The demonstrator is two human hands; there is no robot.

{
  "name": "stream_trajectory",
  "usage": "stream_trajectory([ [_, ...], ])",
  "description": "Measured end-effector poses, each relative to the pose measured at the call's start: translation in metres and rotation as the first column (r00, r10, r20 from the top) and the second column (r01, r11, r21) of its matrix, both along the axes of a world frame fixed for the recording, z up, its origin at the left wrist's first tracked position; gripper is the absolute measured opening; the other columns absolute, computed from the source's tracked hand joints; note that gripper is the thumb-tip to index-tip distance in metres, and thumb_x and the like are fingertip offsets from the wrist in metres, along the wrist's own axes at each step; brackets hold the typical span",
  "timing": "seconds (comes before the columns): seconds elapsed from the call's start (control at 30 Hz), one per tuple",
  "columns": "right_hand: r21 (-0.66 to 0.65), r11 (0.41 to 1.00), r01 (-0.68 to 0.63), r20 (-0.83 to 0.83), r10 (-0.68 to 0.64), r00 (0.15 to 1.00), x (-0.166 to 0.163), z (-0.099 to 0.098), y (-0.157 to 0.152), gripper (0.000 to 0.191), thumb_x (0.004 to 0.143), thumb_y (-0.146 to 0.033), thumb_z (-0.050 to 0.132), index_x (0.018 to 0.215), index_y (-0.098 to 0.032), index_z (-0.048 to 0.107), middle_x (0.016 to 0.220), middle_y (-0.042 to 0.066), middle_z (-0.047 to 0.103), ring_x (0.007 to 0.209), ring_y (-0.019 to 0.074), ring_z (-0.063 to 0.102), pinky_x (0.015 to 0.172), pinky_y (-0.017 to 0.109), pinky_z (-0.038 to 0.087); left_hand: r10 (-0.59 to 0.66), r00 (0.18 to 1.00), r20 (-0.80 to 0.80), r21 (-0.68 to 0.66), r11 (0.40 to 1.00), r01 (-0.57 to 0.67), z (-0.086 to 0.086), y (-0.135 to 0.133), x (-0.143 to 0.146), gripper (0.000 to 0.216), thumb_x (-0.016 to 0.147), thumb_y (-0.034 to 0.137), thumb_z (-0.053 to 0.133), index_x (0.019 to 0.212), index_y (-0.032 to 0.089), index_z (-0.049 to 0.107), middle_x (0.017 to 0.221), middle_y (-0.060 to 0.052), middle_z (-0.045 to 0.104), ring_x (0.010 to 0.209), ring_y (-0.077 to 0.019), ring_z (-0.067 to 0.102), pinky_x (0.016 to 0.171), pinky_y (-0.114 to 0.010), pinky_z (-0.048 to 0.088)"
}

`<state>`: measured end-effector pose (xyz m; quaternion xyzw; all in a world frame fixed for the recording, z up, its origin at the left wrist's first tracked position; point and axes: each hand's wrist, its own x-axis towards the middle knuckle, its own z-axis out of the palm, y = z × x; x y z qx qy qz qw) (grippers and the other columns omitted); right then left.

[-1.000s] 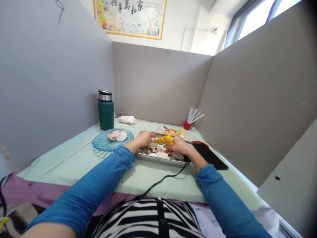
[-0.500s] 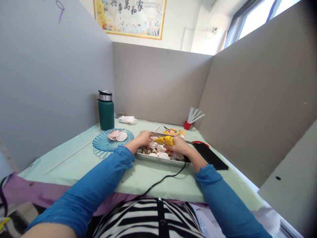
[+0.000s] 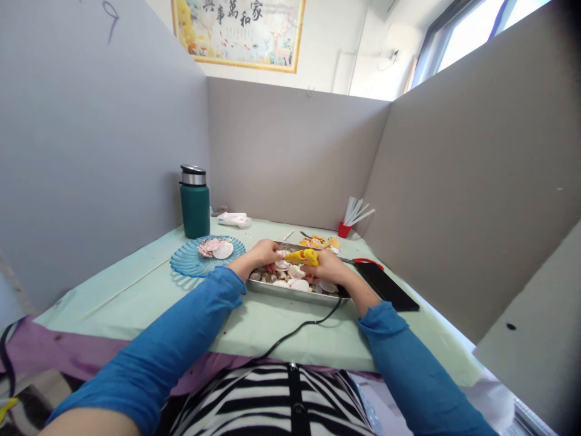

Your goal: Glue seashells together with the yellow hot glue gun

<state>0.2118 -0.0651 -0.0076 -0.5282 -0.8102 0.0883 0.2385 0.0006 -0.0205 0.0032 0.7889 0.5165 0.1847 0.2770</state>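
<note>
- Glue gun [image 3: 303, 257]: yellow, just right of the frame's middle, held over a metal tray [image 3: 290, 292], with its nozzle pointing left.
- Right hand [image 3: 329, 267]: its fingers are wrapped tight round the gun's grip.
- Cord [image 3: 295, 330]: black, it runs from under that hand over the tray's near rim, then down across the table toward the bottom of the frame.
- Left hand [image 3: 261, 251]: it is at the tray's left end, close to the nozzle. The fingers are bent and drawn together at a pale shell [image 3: 281, 264], but it is too small to tell whether they pinch it.
- Loose shells [image 3: 295, 280]: they fill the tray under both hands.
- Blue glass plate [image 3: 186, 265]: just left of the tray, with a few pink and white shells on it.
- Green flask [image 3: 195, 203]: upright behind the plate, with a steel cap.
- White cloth [image 3: 233, 218]: beside the flask, to its right.
- Flat black slab [image 3: 385, 286]: right of the tray, touching the right wrist's side, with a red loop [image 3: 368, 261] at its far end.
- Red cup [image 3: 344, 230]: at the back right, holding white sticks, with orange bits lying in front of it.
- Grey partition walls [image 3: 290, 151]: they close in the table on three sides.
</note>
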Motion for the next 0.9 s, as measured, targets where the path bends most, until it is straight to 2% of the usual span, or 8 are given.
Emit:
stream_trajectory([
  [0.1,-0.002,1.0,-0.008,-0.012,0.008,1.0,0.0006,-0.0006,0.0003,0.022,0.074,-0.036,0.06,0.081,-0.017,0.066,0.071,0.002,0.067,0.061,0.0139,0.058,0.057,0.022,0.041,-0.002,1.0,-0.003,-0.014,1.0,0.002,-0.0001,0.0,0.0002,0.023,0.083,0.023,0.052,0.095,0.01,0.066,0.057,-0.004,0.064,0.048,-0.0101,0.059,0.05,-0.017,0.047],
  [0.3,-0.07,0.997,-0.024,-0.076,0.019,0.997,0.0,-0.001,-0.0009,0.023,0.075,-0.035,0.059,0.086,-0.016,0.067,0.067,0.001,0.067,0.056,0.0131,0.058,0.055,0.022,0.042,0.045,0.984,-0.174,0.214,0.977,-0.007,0.0052,-0.0038,0.0007,0.023,0.08,0.026,0.054,0.086,0.012,0.07,0.055,-0.003,0.062,0.051,-0.0115,0.057,0.053,-0.018,0.042],
  [0.43,-0.021,1.0,-0.021,-0.074,0.019,0.997,0.0003,0.0,-0.0009,0.024,0.073,-0.035,0.062,0.086,-0.016,0.067,0.071,0.002,0.067,0.059,0.0135,0.059,0.055,0.022,0.042,0.066,0.975,-0.212,0.272,0.962,-0.005,0.0055,-0.0016,0.001,0.026,0.078,0.029,0.053,0.086,0.012,0.072,0.06,-0.004,0.064,0.057,-0.0125,0.056,0.054,-0.019,0.039],
  [0.7,-0.058,0.998,-0.022,-0.098,0.016,0.995,0.0013,-0.003,0.001,0.023,0.074,-0.034,0.061,0.087,-0.016,0.067,0.072,0.003,0.068,0.059,0.0142,0.06,0.053,0.022,0.043,0.068,0.978,-0.198,0.202,0.979,-0.027,0.0051,-0.0022,0.0014,0.027,0.079,0.028,0.051,0.084,0.011,0.072,0.051,-0.002,0.058,0.048,-0.0106,0.051,0.052,-0.019,0.038],
  [0.9,-0.091,0.995,-0.031,-0.103,0.021,0.994,-0.0002,-0.0014,-0.0008,0.02,0.074,-0.033,0.061,0.083,-0.015,0.066,0.067,0.002,0.068,0.056,0.0138,0.06,0.053,0.022,0.043,0.071,0.979,-0.193,0.196,0.98,-0.033,0.0083,-0.0073,0.0019,0.026,0.08,0.027,0.051,0.084,0.011,0.071,0.048,-0.001,0.056,0.046,-0.01,0.05,0.053,-0.019,0.039],
])
